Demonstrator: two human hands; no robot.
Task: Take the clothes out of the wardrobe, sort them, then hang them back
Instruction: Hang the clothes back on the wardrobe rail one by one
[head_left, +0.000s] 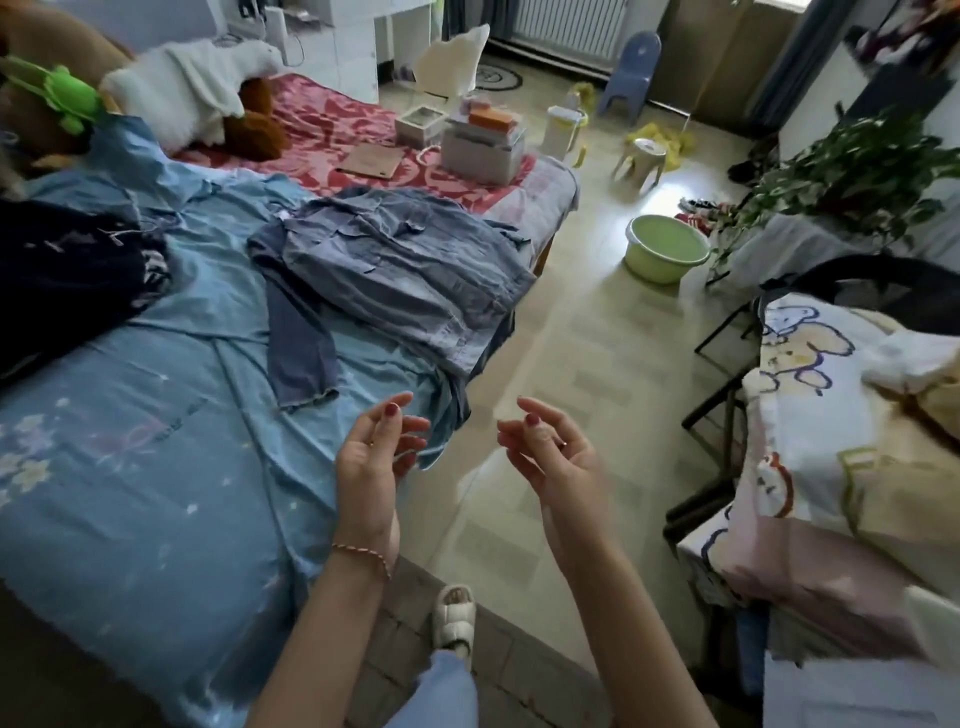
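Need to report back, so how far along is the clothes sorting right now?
Out of the wardrobe: a faded blue denim jacket lies spread on the light blue bedsheet, a dark navy garment heap beside it. In hand: nothing; the left hand and right hand hover empty. Left: hanging; no wardrobe or hangers show.

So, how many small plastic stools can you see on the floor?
2: a blue stool by the radiator at the far wall, and a white stool nearer, just past the bed's far corner. Others may be hidden behind the furniture.
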